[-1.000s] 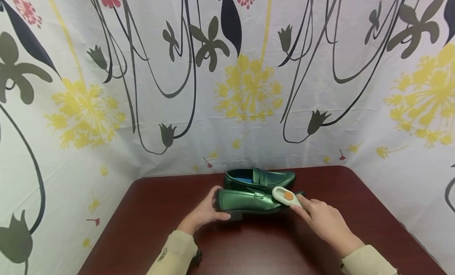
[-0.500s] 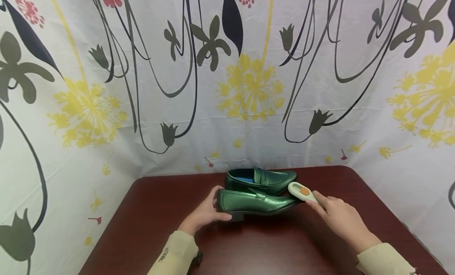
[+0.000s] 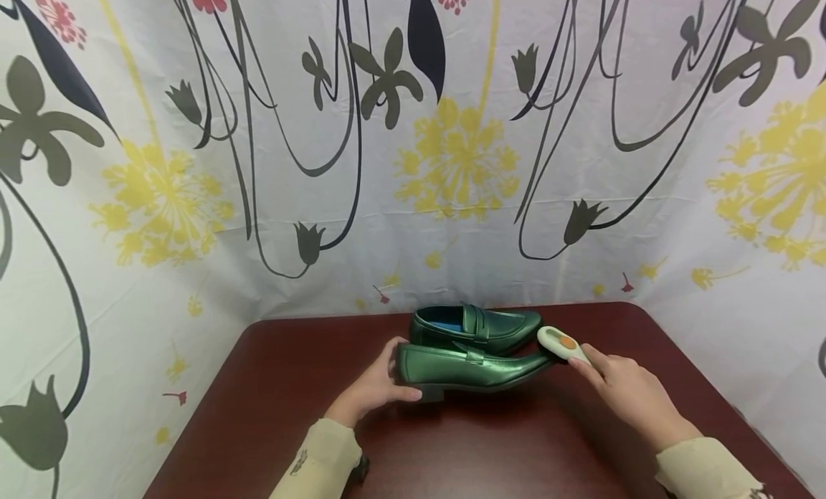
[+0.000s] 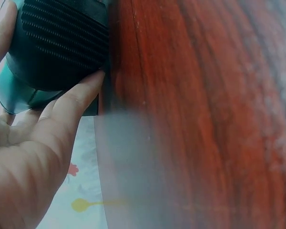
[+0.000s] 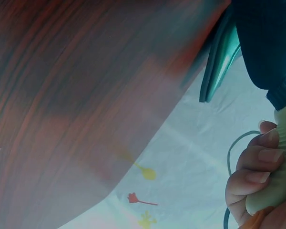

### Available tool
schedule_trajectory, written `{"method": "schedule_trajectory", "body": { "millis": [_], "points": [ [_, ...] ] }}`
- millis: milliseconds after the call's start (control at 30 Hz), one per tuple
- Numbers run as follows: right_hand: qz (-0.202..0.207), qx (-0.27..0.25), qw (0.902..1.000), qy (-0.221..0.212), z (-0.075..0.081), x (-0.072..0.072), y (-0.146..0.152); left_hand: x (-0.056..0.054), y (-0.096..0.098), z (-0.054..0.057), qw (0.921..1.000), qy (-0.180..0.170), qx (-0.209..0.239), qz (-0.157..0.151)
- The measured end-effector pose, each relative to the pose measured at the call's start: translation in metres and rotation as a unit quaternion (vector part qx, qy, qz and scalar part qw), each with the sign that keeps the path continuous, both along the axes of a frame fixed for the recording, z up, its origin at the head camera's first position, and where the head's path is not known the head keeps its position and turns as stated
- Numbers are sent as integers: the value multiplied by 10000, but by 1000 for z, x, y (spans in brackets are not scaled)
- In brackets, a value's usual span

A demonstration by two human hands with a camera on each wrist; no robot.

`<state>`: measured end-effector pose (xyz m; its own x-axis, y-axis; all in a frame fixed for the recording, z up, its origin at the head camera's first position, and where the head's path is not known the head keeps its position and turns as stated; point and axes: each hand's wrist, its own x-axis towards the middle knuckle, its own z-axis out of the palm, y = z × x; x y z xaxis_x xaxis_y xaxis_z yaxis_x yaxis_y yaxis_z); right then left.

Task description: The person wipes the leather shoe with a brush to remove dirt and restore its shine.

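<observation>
Left grip (image 3: 369,393), partly hidden, around the nearer green shoe (image 3: 467,368), right grip (image 3: 631,391) around a pale tool (image 3: 560,343)

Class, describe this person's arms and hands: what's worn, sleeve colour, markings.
The left hand and right hand are gloveless. The pale beige left sleeve bears a small, unreadable dark marking; the right sleeve matches in colour. A dark object shows beside the left sleeve.

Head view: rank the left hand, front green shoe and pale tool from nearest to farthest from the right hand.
1. Pale tool, gripped by the right hand
2. Front green shoe, toe at the tool
3. Left hand, at the shoe's heel
</observation>
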<state>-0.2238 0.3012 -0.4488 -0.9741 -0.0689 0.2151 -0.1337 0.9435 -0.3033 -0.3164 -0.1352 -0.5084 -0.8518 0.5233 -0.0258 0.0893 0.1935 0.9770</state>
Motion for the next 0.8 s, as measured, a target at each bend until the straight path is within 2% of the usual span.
{"method": "schedule_trajectory", "body": {
  "millis": [367,633,800],
  "points": [
    [11,-96,9999,-86,-2,0,2,1,0,1,9998,-155,-86,22],
    [144,-238,9995,177,-1,2,-2,0,1,4,9993,-277,-225,77],
    [146,-227,9995,163,-1,4,-8,0,1,5,9990,-285,-313,120]
  ]
}}
